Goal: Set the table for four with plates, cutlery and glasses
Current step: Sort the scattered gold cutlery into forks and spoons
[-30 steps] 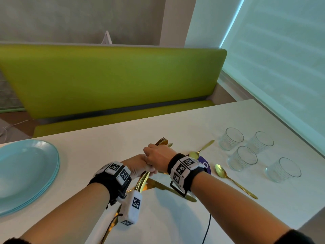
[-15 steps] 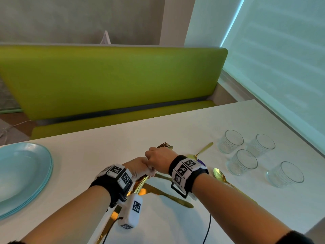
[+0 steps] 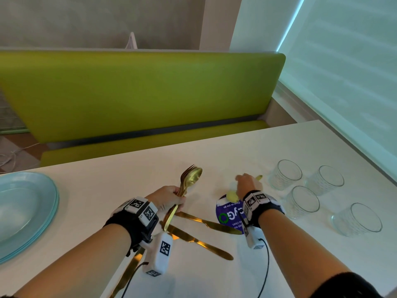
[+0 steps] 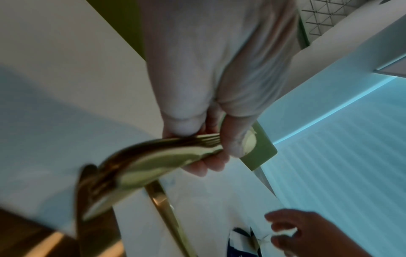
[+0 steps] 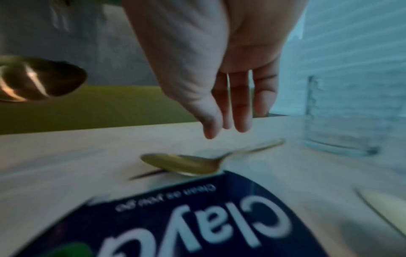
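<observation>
My left hand [image 3: 171,198] grips a bundle of gold forks and a spoon [image 3: 190,179], heads pointing away from me; the left wrist view shows the fingers curled round the cutlery bundle [image 4: 153,161]. My right hand [image 3: 247,183] hovers with straight fingers just above a gold spoon [image 5: 186,164] that lies on the white table [image 3: 129,179], its bowl [image 3: 232,196] at the edge of a round blue sticker [image 3: 231,216]. Two gold knives [image 3: 206,221] lie crossed near my left wrist. Several clear glasses [image 3: 305,202] stand at the right. Stacked pale blue plates [image 3: 23,211] sit at the far left.
A green bench [image 3: 139,93] runs along the table's far side. A window blind [image 3: 354,72] borders the right. Another gold piece [image 3: 126,274] lies under my left forearm. A second spoon bowl [image 5: 382,200] shows at the right in the right wrist view.
My right hand let go of the cutlery bundle and moved right, over the spoon by the sticker. The left hand lifted the bundle slightly, heads now raised.
</observation>
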`<state>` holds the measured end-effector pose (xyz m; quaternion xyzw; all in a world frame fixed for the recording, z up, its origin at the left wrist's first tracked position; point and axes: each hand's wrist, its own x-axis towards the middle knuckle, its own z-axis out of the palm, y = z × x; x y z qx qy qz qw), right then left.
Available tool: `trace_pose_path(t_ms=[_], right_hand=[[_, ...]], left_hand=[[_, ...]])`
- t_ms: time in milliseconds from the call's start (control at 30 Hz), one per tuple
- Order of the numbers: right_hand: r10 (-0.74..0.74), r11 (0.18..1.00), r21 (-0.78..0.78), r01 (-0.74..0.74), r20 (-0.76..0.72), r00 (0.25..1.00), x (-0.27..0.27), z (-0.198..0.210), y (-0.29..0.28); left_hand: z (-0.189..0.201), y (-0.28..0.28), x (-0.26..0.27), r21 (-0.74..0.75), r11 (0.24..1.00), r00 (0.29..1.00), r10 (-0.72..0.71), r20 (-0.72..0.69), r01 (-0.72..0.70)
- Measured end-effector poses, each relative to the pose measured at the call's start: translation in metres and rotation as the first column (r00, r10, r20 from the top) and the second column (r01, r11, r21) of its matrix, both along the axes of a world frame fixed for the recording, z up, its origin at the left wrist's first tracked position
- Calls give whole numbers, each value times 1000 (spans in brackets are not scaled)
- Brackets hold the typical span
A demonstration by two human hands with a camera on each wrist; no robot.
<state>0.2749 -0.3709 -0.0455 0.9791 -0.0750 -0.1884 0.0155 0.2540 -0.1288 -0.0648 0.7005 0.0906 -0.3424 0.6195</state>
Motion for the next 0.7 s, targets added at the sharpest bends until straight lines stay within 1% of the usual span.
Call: trace_pose_path(t_ms=[67, 133, 200, 267, 400, 500, 567, 633, 700], right_hand=[[-35, 996, -84, 29, -69, 997, -1, -7, -12], [-34, 990, -137, 19, -111, 993, -3, -14, -18], [-4, 984, -180, -18, -123, 992, -4, -17, -21], [45, 978, -199, -66, -106, 993, -5, -19, -20], [146, 964, -215, -159, -74, 986, -5, -19, -15], [193, 956, -208, -205, -73, 978, -2, -20, -11], [225, 954, -196, -229, -45, 973, -1, -20, -8], [217, 968, -131, -214, 8, 976, 1, -16, -3], [141, 990, -9, -141, 97, 985, 4, -9, 6]], left_hand=[[0, -6, 1, -40, 992, 991, 119, -64, -121], [-1, -9, 3, -48, 984, 982, 166, -94, -171], [-3, -9, 4, -46, 986, 983, 155, -94, -160], [-6, -7, 5, -39, 989, 986, 140, -90, -144], [-10, -2, 7, -85, 984, 985, 146, -92, -154], [-9, 2, 7, -124, 975, 980, 170, -106, -183], [-7, 3, 8, -127, 971, 976, 190, -103, -202], [-6, 3, 9, -115, 970, 974, 206, -92, -216], [-5, 4, 11, -110, 965, 969, 227, -97, -237]])
